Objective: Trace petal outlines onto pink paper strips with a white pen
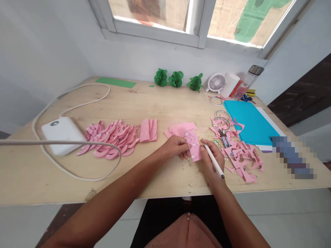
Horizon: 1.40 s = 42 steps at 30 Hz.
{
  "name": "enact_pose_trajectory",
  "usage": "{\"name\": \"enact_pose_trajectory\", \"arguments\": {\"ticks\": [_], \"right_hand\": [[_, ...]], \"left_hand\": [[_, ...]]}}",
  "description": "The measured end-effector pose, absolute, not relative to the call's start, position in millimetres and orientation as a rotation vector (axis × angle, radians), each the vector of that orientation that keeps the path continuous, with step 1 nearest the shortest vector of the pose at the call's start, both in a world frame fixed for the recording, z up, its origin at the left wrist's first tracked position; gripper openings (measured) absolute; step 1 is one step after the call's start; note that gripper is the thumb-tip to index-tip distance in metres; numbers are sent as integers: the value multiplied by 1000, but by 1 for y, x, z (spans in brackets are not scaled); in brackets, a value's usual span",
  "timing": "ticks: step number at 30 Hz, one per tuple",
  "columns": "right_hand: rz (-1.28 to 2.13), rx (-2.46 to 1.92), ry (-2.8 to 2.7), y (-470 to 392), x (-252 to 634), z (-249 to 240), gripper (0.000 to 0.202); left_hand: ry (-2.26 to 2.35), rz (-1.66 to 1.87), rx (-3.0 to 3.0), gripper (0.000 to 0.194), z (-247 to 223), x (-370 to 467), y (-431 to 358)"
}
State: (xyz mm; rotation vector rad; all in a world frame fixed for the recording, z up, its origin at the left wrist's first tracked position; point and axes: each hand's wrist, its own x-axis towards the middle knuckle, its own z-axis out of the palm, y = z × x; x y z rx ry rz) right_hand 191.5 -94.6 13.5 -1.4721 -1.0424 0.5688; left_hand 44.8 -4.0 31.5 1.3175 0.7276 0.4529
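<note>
My left hand (pixel 178 147) pinches the left edge of a narrow pink paper piece (pixel 193 141) marked with curved drawn outlines. In my right hand (pixel 213 158) is a white pen (pixel 214 161), its tip end close to the paper's right edge. Whether the tip touches the paper I cannot tell. Just behind lie more pink paper sheets (pixel 182 127), partly under the held piece. To the left stand folded pink paper strips (pixel 148 130) with similar outlines, beside a heap of cut wavy pink pieces (pixel 116 137).
Pink scraps (pixel 244 156) and scissors (pixel 224 136) lie right of my hand, near a blue folder (pixel 252 120). A white power bank (pixel 63 134) with a looping cable (pixel 97 179) sits left. Green paper shapes (pixel 176 79), a small fan (pixel 216 82) and a bottle (pixel 247 82) stand along the back.
</note>
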Motion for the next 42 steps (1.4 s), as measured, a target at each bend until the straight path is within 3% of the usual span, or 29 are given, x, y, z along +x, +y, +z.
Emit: {"name": "enact_pose_trajectory", "arguments": {"ticks": [42], "right_hand": [[576, -1448, -1059, -95, 191, 12, 27]], "left_hand": [[596, 306, 1446, 25, 27, 45, -7]]}}
